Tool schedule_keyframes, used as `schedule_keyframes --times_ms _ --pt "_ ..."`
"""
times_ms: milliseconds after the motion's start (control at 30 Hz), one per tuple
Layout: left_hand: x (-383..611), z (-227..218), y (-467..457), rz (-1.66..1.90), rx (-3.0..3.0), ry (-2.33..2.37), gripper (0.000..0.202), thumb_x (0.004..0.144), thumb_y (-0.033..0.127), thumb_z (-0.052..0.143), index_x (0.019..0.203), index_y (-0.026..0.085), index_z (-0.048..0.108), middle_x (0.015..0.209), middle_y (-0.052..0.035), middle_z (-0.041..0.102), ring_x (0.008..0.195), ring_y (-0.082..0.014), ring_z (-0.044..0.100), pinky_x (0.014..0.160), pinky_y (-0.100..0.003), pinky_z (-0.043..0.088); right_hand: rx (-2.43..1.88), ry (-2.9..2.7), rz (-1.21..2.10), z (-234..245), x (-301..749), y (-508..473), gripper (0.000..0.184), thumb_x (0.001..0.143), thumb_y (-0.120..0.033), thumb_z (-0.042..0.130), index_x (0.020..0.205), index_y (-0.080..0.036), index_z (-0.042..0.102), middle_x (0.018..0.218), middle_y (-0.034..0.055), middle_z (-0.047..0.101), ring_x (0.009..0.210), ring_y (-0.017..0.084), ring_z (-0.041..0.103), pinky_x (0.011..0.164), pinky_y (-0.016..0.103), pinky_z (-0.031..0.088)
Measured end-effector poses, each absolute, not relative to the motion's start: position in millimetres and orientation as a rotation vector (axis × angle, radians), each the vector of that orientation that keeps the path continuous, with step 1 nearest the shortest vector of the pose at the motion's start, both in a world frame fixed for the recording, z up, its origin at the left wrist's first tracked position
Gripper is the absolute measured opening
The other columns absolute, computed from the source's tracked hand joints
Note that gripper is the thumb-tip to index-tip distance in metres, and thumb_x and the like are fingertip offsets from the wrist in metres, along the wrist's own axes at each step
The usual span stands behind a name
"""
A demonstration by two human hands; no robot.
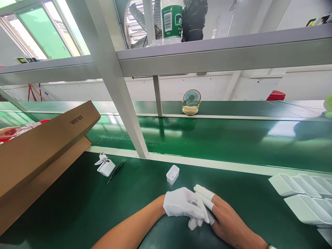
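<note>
My left hand [183,204] wears a white glove and is curled over the fingers of my right hand [225,219], low in the middle of the green mat. The right hand is bare except for white finger cots on its fingertips, and its fingers lie together under the glove. I cannot make out anything held between the two hands. A small white open plastic case [172,174] stands on the mat just beyond them. Farther left lie a white plug-like part [105,166] and thin black tweezers [116,171].
A brown cardboard box [38,152] with an open flap fills the left side. White plastic trays [303,197] are stacked at the right. Beyond a white rail runs a green conveyor belt [220,138] with a small desk fan [191,102] behind it. Another person's hand [7,132] shows at far left.
</note>
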State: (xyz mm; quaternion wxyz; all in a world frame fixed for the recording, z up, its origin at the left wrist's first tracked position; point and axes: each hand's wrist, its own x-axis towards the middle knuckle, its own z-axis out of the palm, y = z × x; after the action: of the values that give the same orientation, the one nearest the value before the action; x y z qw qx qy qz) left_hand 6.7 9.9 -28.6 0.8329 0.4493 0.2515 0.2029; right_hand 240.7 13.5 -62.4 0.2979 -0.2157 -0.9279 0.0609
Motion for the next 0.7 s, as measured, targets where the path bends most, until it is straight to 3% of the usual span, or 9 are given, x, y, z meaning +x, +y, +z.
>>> schedule_keyframes --times_ms 367,600,700 --pt "5.1 -23.5 6.8 0.424 1.013 0.549 0.033 0.078 0.038 0.087 0.097 0.013 0.079 0.076 -0.0040 0.073 0.058 -0.0124 0.067 0.060 -0.027 0.055 -0.567 -2.543 0.200 -69.0 241.6 14.6 0.064 0.092 -0.002 0.045 0.155 -0.013 0.041 0.154 0.0173 0.051 0.149 0.029 0.041 0.116 0.046 0.050" --pt "9.6 -23.8 7.0 0.394 1.050 0.539 0.053 0.072 0.046 0.089 0.112 0.012 0.077 0.094 -0.0085 0.074 0.072 -0.0155 0.072 0.064 -0.026 0.058 -0.576 -2.505 0.255 -67.8 241.0 15.1 0.051 0.091 -0.005 0.050 0.139 -0.020 0.059 0.148 0.0131 0.058 0.141 0.030 0.052 0.114 0.046 0.051" --pt "11.2 -29.1 7.9 0.410 1.054 0.494 0.056 0.074 0.050 0.086 0.115 0.012 0.076 0.095 -0.0092 0.074 0.074 -0.0169 0.072 0.065 -0.028 0.058 -0.566 -2.510 0.270 -67.3 241.1 15.3 0.054 0.089 -0.005 0.050 0.141 -0.020 0.058 0.146 0.0132 0.060 0.141 0.030 0.052 0.115 0.048 0.051"
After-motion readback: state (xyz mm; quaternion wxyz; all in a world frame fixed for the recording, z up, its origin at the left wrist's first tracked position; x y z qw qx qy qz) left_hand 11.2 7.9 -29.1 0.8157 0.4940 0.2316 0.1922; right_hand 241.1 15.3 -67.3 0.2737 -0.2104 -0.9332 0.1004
